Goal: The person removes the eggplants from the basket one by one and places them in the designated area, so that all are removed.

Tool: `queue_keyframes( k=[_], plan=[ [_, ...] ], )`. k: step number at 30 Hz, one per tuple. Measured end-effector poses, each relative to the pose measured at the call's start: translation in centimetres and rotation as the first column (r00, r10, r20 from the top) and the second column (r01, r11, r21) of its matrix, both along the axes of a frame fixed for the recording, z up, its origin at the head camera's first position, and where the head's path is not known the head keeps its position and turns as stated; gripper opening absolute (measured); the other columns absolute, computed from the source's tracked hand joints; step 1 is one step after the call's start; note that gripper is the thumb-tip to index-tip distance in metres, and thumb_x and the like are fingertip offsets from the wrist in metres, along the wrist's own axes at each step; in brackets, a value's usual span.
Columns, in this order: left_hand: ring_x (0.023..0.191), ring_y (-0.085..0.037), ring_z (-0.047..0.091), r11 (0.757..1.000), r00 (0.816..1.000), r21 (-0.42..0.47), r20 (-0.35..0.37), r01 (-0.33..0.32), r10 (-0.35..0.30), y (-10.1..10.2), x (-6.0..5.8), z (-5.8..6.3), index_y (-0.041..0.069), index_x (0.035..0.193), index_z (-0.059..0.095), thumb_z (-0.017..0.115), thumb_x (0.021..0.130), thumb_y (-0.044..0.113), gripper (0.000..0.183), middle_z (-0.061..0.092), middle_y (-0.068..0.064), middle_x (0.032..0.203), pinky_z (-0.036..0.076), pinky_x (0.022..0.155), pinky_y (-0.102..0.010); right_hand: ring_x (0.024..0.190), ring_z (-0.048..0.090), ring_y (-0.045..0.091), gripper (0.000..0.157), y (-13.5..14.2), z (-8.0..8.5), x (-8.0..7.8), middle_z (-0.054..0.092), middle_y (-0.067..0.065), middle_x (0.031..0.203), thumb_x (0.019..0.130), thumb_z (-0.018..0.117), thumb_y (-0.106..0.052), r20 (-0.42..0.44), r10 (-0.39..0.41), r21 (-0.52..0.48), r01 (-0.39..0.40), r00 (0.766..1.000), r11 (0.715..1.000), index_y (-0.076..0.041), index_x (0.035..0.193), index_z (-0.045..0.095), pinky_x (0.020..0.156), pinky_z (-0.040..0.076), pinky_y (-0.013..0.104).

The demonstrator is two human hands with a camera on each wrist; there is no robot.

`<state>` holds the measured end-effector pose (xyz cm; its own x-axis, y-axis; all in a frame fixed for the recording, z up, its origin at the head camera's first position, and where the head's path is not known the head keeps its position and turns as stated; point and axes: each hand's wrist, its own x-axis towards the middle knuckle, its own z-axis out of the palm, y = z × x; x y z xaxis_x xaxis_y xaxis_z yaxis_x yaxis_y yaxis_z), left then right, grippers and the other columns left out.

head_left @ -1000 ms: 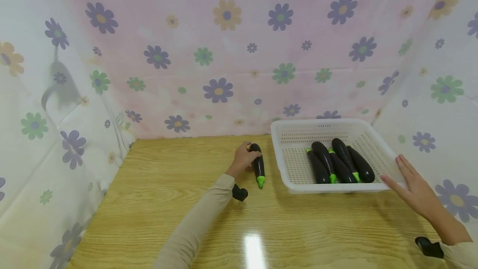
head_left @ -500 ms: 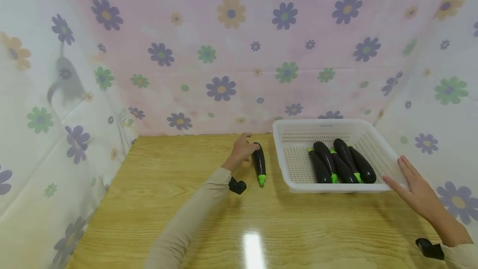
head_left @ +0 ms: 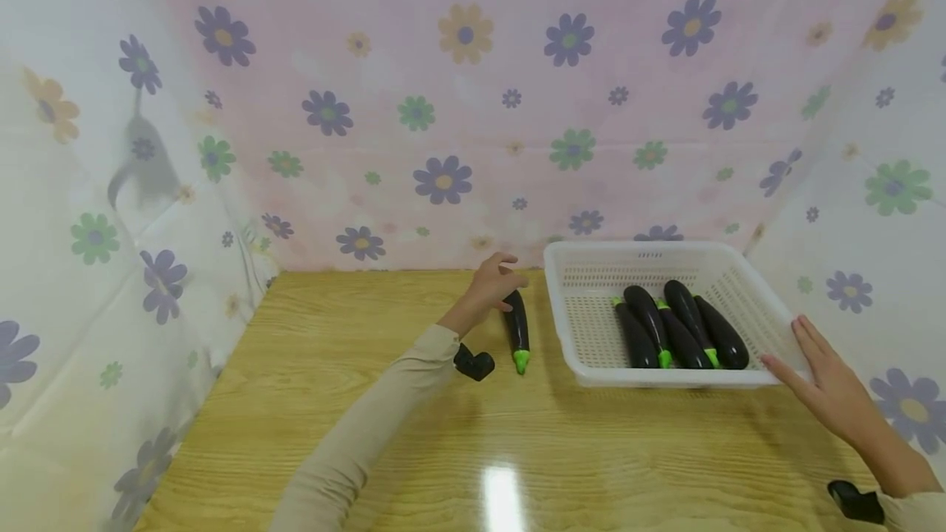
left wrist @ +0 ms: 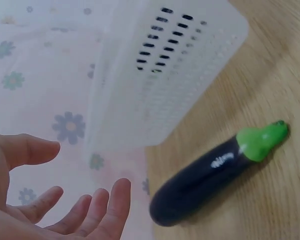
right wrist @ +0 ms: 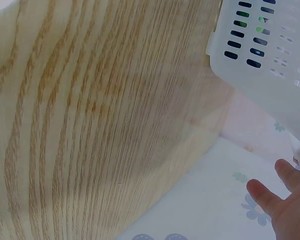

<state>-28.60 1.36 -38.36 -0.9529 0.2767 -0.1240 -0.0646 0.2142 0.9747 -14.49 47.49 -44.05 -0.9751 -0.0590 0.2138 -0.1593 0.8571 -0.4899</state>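
Note:
A dark, glossy eggplant (head_left: 518, 325) with a green stem end lies on the table, left of a white plastic basket (head_left: 665, 378). My left hand (head_left: 485, 290) hovers over its far end, fingers spread and holding nothing. In the left wrist view the eggplant (left wrist: 200, 185) lies apart from the fingers. Several more eggplants (head_left: 683, 332) lie side by side in the basket. At the basket's right rim, near the front corner, rests my right hand (head_left: 838, 392), its fingers straight and its thumb toward the front.
The wood-grain table (head_left: 355, 327) stretches left and in front of the basket. A flowered cloth (head_left: 473, 121) rises behind it and on both sides. Each wrist carries a black strap piece (head_left: 475, 363). Light glares off the table near the front.
My left hand has let go of the eggplant and lifted slightly off it, its fingers opening. The eggplant stays on the table. My right hand stays at the basket rim.

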Motion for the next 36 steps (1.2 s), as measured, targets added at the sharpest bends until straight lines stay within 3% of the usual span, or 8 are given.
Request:
queue_keyframes(
  k=[7,16,25,36],
  plan=[
    [0.105,-0.026,0.055,0.997,0.998,0.047,-0.001,0.062,-0.062,1.5,0.2,1.8,0.012,0.135,0.047,0.063,0.088,0.017,0.05,0.052,-0.012,0.124,0.055,0.074,-0.045,0.136,-0.008,0.05,0.077,0.1,0.0,0.1,-0.013,0.015,0.155,0.098,0.046,-0.03,0.005,-0.002,0.0,0.002,1.0,1.0,-0.004,0.15,-0.004,0.095,0.001,0.076],
    [0.109,-0.033,0.052,0.983,0.991,0.134,0.025,0.124,-0.129,3.8,0.6,3.9,0.011,0.133,0.049,0.064,0.088,0.014,0.048,0.054,-0.007,0.111,0.051,0.082,-0.053,0.136,-0.006,0.051,0.076,-0.3,0.1,0.3,-0.011,0.016,0.156,0.098,0.047,-0.029,-0.009,0.0,-0.016,0.0,1.0,1.0,-0.003,0.15,-0.002,0.094,0.003,0.076],
    [0.096,-0.022,0.056,0.966,0.977,0.157,0.021,0.205,-0.211,6.0,0.9,4.9,0.011,0.132,0.05,0.064,0.089,0.014,0.045,0.054,-0.005,0.108,0.054,0.079,-0.048,0.136,-0.005,0.05,0.076,-0.1,-0.3,0.4,-0.01,0.016,0.156,0.098,0.047,-0.028,-0.031,-0.003,-0.01,0.003,1.0,1.0,-0.003,0.151,-0.001,0.097,0.002,0.074],
    [0.091,-0.02,0.056,0.958,0.974,0.196,0.044,0.211,-0.223,9.0,1.1,5.7,0.01,0.128,0.053,0.065,0.087,0.014,0.043,0.052,-0.004,0.109,0.056,0.07,-0.042,0.137,-0.005,0.048,0.075,-0.1,0.0,0.3,-0.009,0.016,0.156,0.098,0.047,-0.027,-0.048,0.008,-0.005,-0.008,0.999,1.0,-0.003,0.151,-0.001,0.099,0.0,0.072]
  ],
)
